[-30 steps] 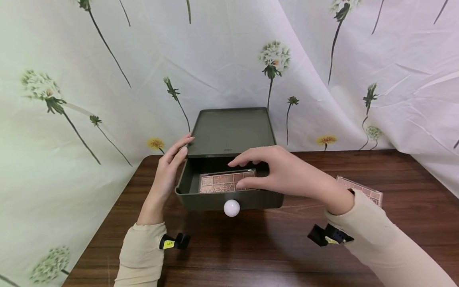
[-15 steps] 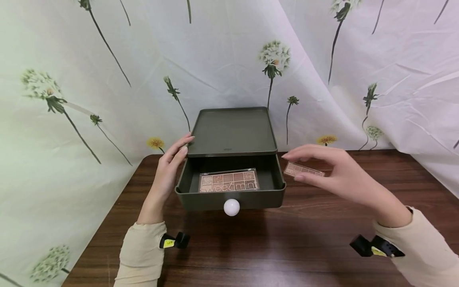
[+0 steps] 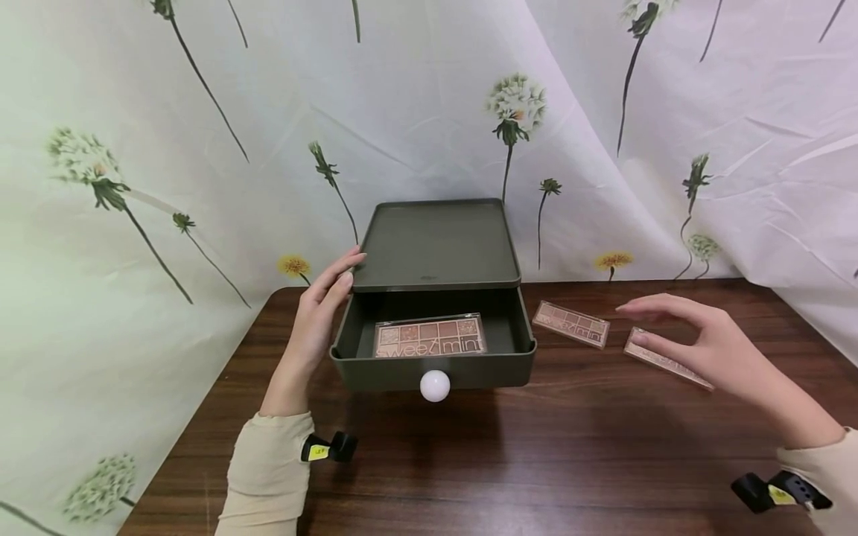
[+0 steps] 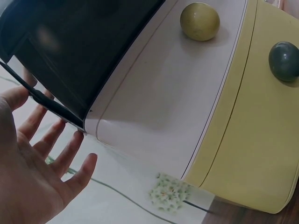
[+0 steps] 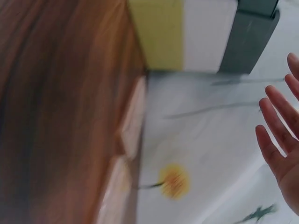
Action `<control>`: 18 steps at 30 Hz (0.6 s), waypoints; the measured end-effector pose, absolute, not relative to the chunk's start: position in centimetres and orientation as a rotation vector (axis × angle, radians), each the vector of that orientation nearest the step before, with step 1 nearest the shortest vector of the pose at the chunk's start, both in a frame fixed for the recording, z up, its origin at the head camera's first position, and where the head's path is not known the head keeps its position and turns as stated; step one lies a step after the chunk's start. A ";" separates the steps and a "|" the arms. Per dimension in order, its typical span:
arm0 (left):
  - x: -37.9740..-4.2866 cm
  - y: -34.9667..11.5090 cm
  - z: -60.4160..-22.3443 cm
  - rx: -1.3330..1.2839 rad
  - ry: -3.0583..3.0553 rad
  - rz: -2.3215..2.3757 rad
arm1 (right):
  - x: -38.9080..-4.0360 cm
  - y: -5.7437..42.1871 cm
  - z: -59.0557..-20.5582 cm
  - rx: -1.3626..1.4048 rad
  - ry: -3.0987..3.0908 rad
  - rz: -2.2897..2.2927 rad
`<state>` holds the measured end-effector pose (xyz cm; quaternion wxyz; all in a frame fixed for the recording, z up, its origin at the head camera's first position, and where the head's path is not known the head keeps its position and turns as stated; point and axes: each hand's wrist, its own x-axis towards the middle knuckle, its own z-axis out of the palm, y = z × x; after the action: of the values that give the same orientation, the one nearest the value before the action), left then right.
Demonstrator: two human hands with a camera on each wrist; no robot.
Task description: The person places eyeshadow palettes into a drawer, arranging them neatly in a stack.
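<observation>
A dark green drawer (image 3: 375,374) with a white knob (image 3: 435,385) is pulled out of a small cabinet (image 3: 436,242). Inside it lies an eyeshadow palette (image 3: 429,336) lettered "sweet mint". My left hand (image 3: 311,327) rests against the cabinet's left side, its spread fingers touching the edge in the left wrist view. To the right, two more palettes lie on the table: one (image 3: 572,325) beside the cabinet, the other (image 3: 663,362) partly covered by my right hand. That right hand (image 3: 724,346) hovers above it, thumb and fingers apart, holding nothing.
Under the green drawer, the left wrist view has a pale drawer (image 4: 154,84) with a yellow-green knob (image 4: 200,22) and a yellow drawer (image 4: 247,140) with a dark green knob (image 4: 286,61). Behind the wooden table (image 3: 536,461) hangs a dandelion-print cloth (image 3: 429,112).
My right hand has moved from over the drawer's palette to the right, past the nearer table palette, to above the farther right one. The left hand has stayed on the cabinet.
</observation>
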<state>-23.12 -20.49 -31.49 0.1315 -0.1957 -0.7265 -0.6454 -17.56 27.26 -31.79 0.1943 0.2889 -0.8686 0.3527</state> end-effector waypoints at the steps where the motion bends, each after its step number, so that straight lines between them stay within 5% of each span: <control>1: -23.1 -20.5 -31.5 -0.568 -2.110 -1.872 | -17.6 27.8 -32.2 0.774 -2.454 0.993; 18: -23.1 -20.5 -31.5 -0.574 -2.118 -1.862 | -20.1 34.5 -37.5 0.538 -2.661 0.931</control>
<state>-23.06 -20.49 -31.52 0.1314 -0.1979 -0.7294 -0.6415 -20.13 34.50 -37.52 0.1353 0.1859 -0.9187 0.3213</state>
